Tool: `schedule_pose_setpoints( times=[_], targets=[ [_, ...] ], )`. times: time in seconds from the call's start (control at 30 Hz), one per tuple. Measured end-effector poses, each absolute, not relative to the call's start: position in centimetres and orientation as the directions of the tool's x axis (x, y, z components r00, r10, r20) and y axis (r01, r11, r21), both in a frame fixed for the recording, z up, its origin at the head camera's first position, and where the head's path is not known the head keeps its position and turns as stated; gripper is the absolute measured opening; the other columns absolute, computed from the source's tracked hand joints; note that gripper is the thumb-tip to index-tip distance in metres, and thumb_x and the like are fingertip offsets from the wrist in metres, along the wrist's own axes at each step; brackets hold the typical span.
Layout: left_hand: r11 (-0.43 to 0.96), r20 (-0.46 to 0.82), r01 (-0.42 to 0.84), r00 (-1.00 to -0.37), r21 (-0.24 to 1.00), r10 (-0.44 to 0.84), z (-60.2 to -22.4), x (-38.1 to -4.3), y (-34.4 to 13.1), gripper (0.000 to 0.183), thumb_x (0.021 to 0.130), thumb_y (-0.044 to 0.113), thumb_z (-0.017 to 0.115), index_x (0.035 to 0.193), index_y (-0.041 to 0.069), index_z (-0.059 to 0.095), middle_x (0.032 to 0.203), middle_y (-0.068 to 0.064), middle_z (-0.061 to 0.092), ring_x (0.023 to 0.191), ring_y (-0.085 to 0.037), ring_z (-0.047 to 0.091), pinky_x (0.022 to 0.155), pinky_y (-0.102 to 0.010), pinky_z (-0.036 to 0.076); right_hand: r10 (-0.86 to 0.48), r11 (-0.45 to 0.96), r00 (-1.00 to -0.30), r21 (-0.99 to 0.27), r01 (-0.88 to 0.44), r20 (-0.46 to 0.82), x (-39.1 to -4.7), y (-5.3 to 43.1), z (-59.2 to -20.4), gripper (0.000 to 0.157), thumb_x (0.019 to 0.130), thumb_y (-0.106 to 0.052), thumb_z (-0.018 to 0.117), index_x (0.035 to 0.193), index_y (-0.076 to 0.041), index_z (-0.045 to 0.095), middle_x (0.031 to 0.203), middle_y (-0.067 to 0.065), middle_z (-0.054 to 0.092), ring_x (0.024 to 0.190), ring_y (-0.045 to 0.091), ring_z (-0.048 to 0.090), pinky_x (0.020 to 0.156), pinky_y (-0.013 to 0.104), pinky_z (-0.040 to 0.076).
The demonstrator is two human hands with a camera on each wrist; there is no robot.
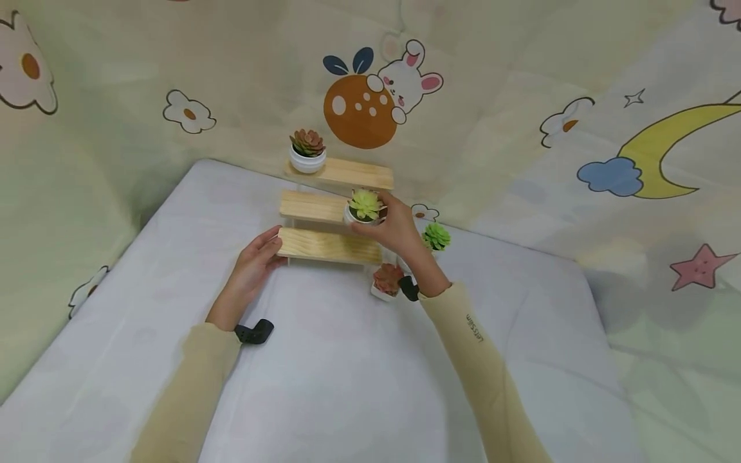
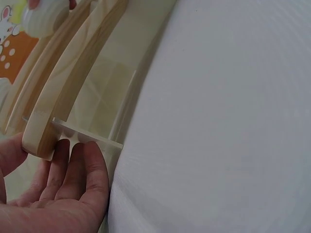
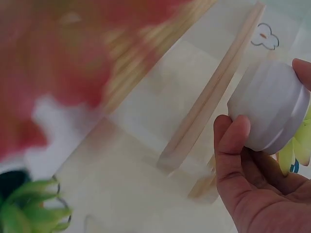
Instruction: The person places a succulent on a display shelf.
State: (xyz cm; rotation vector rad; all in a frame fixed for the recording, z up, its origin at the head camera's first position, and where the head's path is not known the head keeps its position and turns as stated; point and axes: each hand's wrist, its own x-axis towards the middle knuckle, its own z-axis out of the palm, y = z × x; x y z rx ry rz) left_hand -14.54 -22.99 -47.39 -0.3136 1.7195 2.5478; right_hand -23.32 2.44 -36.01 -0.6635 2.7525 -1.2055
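A three-tier wooden display stand point(image 1: 330, 246) with clear supports stands near the back of the table. My left hand point(image 1: 251, 267) holds the left end of its lowest board; in the left wrist view the thumb lies on the board's end point(image 2: 39, 141) and the fingertips are by the clear support point(image 2: 87, 133). My right hand point(image 1: 399, 225) grips a white pot point(image 3: 269, 107) with a yellow-green succulent point(image 1: 365, 204), over the right part of the middle tier. In the right wrist view the pot appears apart from the boards. A reddish-green succulent point(image 1: 308, 143) in a round white pot sits on the top tier's left end.
Right of the stand, a red succulent point(image 1: 388, 279) in a white pot stands on the white-covered table point(image 1: 347, 366). Behind my right forearm is a bright green succulent point(image 1: 436, 236). A printed cloth backdrop point(image 1: 255, 64) hangs close behind the stand.
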Motion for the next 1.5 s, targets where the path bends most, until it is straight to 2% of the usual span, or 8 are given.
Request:
schedule_pose_setpoints(
  times=[0.3,0.57,0.93,1.1,1.23,1.5],
  targets=[
    [-0.373,-0.194,-0.154,-0.978,0.915,-0.073,-47.7,-14.9,-22.6,0.056,0.103,0.019,0.050,0.152,0.001,0.029,0.114,0.009,0.056,0.097,-0.002,0.060,0.086,-0.021,0.048,-0.451,0.598,-0.885,-0.697,-0.395,0.115,-23.8,-1.0,-35.4,0.065,0.077,-0.027,0.083,0.127,0.004,0.056,0.114,0.017,0.062,0.097,0.029,0.059,0.083,0.038,0.052],
    [-0.355,-0.190,-0.150,-0.978,0.923,-0.080,-47.8,-14.7,-23.3,0.055,0.104,0.020,0.049,0.151,0.001,0.029,0.121,0.004,0.055,0.099,-0.001,0.060,0.088,-0.021,0.048,-0.482,0.578,-0.868,-0.702,-0.417,0.118,-24.0,-3.3,-35.9,0.059,0.078,-0.026,0.083,0.124,0.002,0.058,0.106,0.015,0.062,0.086,0.025,0.058,0.072,0.033,0.049],
    [-0.350,-0.194,-0.157,-0.978,0.924,-0.075,-47.6,-14.7,-23.3,0.056,0.104,0.022,0.049,0.152,0.002,0.028,0.132,-0.004,0.051,0.099,-0.001,0.059,0.088,-0.020,0.048,-0.483,0.580,-0.868,-0.702,-0.414,0.113,-23.8,-5.6,-36.0,0.066,0.077,-0.028,0.083,0.129,0.001,0.056,0.120,0.014,0.062,0.105,0.024,0.060,0.089,0.034,0.051],
    [-0.344,-0.201,-0.166,-0.977,0.924,-0.069,-47.5,-14.8,-23.2,0.057,0.104,0.023,0.048,0.153,0.003,0.026,0.145,-0.014,0.043,0.101,0.000,0.058,0.088,-0.020,0.048,-0.478,0.593,-0.873,-0.696,-0.405,0.100,-24.0,-6.3,-36.0,0.068,0.078,-0.029,0.083,0.132,0.002,0.054,0.124,0.014,0.061,0.110,0.024,0.059,0.093,0.033,0.050],
    [-0.342,-0.191,-0.157,-0.979,0.927,-0.067,-47.3,-14.8,-23.2,0.057,0.104,0.022,0.047,0.153,0.003,0.025,0.152,-0.021,0.034,0.103,0.000,0.057,0.089,-0.020,0.048,-0.466,0.596,-0.879,-0.700,-0.394,0.098,-24.0,-6.4,-35.9,0.070,0.079,-0.029,0.082,0.133,0.003,0.052,0.125,0.015,0.060,0.112,0.025,0.058,0.095,0.034,0.049],
    [-0.350,-0.209,-0.170,-0.975,0.921,-0.076,-47.4,-14.7,-23.2,0.056,0.104,0.021,0.047,0.153,0.003,0.025,0.151,-0.020,0.035,0.101,0.000,0.058,0.088,-0.020,0.049,-0.471,0.544,-0.876,-0.749,-0.378,0.100,-23.7,-6.0,-36.4,0.077,0.077,-0.026,0.084,0.136,0.003,0.044,0.129,0.016,0.050,0.113,0.026,0.054,0.094,0.033,0.049]
  ],
)
